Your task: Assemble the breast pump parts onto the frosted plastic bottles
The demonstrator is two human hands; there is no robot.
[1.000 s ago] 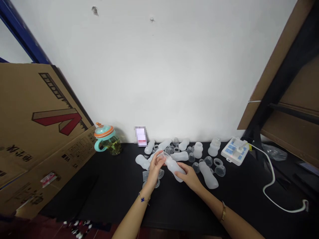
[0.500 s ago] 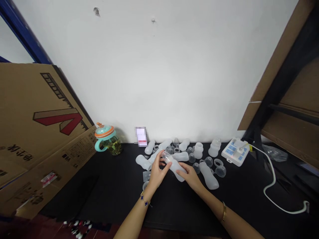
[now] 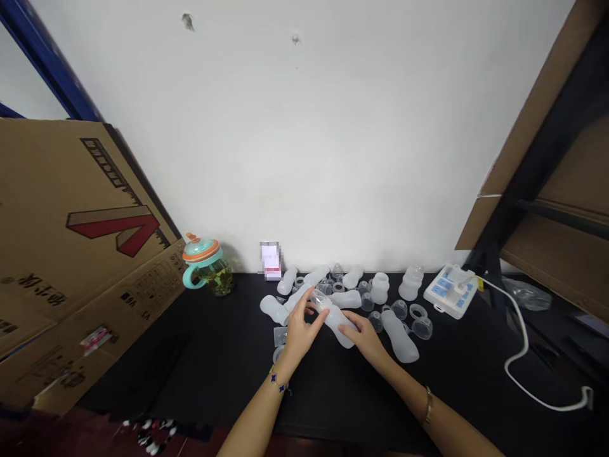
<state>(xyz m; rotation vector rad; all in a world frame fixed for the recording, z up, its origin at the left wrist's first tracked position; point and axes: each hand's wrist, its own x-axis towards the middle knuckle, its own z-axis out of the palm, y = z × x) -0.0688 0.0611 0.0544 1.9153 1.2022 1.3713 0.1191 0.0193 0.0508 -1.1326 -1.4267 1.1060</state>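
Observation:
Both my hands are closed on one frosted white baby bottle (image 3: 337, 322), tilted with its clear-capped end up and to the left. My left hand (image 3: 304, 324) grips the top around the clear cap (image 3: 320, 299). Lower down, my right hand (image 3: 360, 333) holds the body near the base. Several similar bottles lie behind it, and another bottle (image 3: 399, 336) lies just right of my right hand. A bottle without a cap (image 3: 379, 289) and a capped bottle (image 3: 412, 282) stand upright at the back. Clear domed caps (image 3: 422, 328) and rings (image 3: 418, 311) are scattered among them.
A glass teapot (image 3: 209, 266) with a turquoise lid stands at the left, near a large cardboard box (image 3: 71, 254). A phone-like blurred screen (image 3: 271, 260) leans against the wall. At right, a white power strip (image 3: 451, 292) trails a white cable (image 3: 523, 343) over the black table (image 3: 214, 374).
The hands keep the same hold on the bottle, with hardly any movement. The whole view has shifted very slightly.

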